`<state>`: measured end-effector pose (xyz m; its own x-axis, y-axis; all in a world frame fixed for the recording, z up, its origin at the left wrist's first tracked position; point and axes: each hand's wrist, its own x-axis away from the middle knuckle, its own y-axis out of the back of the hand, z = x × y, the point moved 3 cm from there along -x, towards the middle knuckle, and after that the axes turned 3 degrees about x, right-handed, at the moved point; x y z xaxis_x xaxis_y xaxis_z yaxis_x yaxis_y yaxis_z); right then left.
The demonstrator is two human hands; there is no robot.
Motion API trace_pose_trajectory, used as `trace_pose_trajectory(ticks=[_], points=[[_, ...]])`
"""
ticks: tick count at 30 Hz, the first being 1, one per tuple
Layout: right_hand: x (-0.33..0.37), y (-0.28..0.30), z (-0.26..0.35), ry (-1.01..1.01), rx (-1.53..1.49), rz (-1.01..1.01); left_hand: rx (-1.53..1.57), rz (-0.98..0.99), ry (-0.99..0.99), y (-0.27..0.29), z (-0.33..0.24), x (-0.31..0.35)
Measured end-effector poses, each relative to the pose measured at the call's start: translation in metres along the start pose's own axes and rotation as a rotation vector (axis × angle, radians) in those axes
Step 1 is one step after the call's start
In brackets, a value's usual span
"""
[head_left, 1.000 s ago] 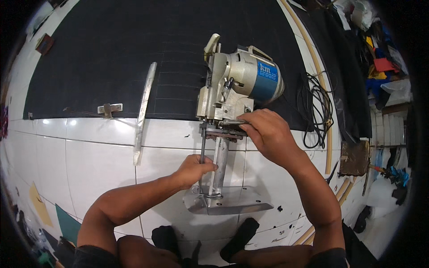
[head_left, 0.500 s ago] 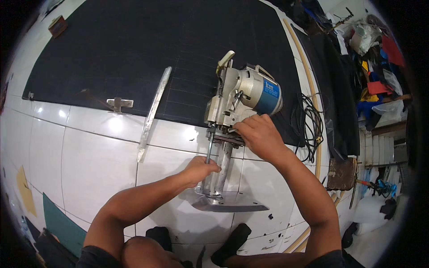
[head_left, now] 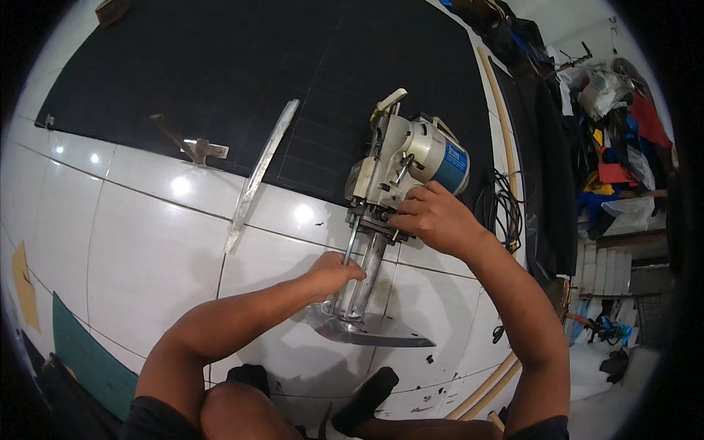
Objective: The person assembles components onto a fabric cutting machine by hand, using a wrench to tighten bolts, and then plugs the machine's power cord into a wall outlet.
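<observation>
A straight-knife cloth cutting machine (head_left: pixel 378 176) stands before me, with a cream body, a blue-banded motor and a flat metal base plate (head_left: pixel 381 334). My left hand (head_left: pixel 334 275) is closed round the thin rod beside its upright column, above the base. My right hand (head_left: pixel 440 224) has its fingers bent against the fittings under the motor, by a small metal lever (head_left: pixel 397 236). Those fingertips are partly hidden. The machine's head lies over the near edge of a black cloth (head_left: pixel 220 73), and its base is on the white tiles.
Left of the machine lies a long metal straightedge (head_left: pixel 264 176), partly on the cloth. A metal clamp (head_left: pixel 205 149) sits at the cloth's edge. To the right are coiled black cable (head_left: pixel 507 220), wooden poles (head_left: pixel 501 110) and piled fabric scraps (head_left: pixel 623 172). Green sheet (head_left: pixel 88 341) lies lower left.
The head view has shifted, so the scene sits differently in the picture. Both hands stay at the same parts of the cutting machine; the right fingers have moved slightly around the lever.
</observation>
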<state>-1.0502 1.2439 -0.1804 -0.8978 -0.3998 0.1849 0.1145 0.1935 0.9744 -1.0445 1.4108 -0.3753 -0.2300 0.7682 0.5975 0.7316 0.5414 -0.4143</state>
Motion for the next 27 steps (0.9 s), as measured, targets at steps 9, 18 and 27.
trace_pose_trajectory(ticks=[9, 18, 27], points=[[-0.01, -0.009, 0.007, -0.485, -0.316, 0.076, -0.059, -0.02, 0.007, 0.001, 0.0, -0.001], [-0.003, -0.021, 0.014, -0.804, -0.415, 0.081, -0.058, -0.008, 0.005, 0.0, -0.002, -0.002], [-0.003, 0.0, 0.016, -0.643, -0.382, -0.009, -0.079, -0.025, -0.012, 0.002, 0.004, -0.006]])
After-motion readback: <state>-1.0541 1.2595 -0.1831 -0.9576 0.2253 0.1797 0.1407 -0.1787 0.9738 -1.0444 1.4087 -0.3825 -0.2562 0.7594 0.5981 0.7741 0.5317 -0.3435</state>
